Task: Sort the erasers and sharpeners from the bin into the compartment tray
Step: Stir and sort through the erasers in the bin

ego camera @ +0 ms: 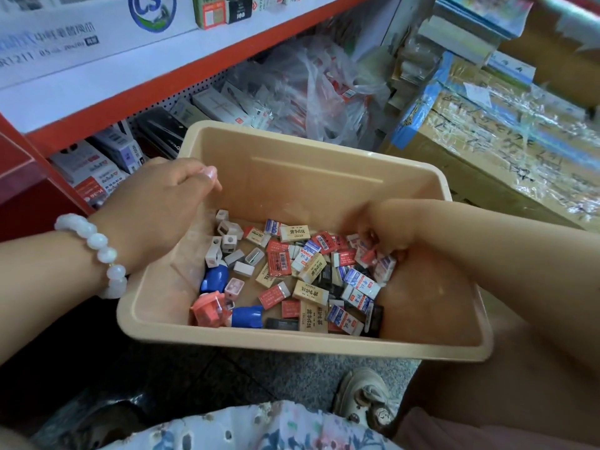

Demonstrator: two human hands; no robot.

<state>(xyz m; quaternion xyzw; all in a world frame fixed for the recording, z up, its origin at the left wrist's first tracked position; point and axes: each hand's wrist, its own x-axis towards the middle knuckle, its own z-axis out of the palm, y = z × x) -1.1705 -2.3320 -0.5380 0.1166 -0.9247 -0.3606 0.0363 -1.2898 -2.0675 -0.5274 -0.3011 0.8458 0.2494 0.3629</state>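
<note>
While the right hand [386, 245] dug curled fingers into the erasers [324, 280] at centre frame, pinching a red one, the left hand [168, 196] gripped the beige bin [292, 345] at its left rim. Light, firm blocks probably pinch best across their sleeves; the sharpeners [227, 241] sat lower left.

I cannot see the fingertips of the right hand [386, 235]: they are blurred and buried among the erasers [324, 274] at 3 o'clock in the bin [292, 347]. The left hand [172, 203] covers the bin's rim at 10 o'clock. Small print on the wrappers is unreadable. The cardboard box [506, 157] is cut by the right edge.
</note>
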